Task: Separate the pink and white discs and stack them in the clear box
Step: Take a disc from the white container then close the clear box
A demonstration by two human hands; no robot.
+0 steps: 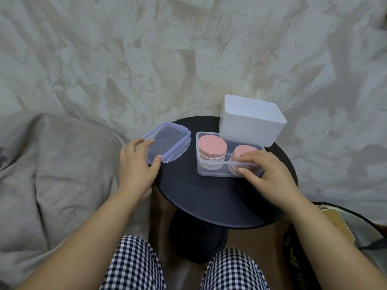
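A clear rectangular box (213,171) stands on a round black table (209,197). Inside it are two stacks of discs: a left stack (212,146) with a pink disc on top and a right stack (240,151), also pink on top. My right hand (266,174) grips the box's front right corner, fingers over the rim above the right stack and thumb on the front wall. My left hand (137,162) holds the near end of the clear lid with blue clips (167,141), which lies at the table's left edge.
A white open container (251,122) stands right behind the clear box. Grey-green bedding (104,70) surrounds the table at the back and left. A bag (339,227) lies at the lower right. Checked trouser knees (136,266) sit below the table.
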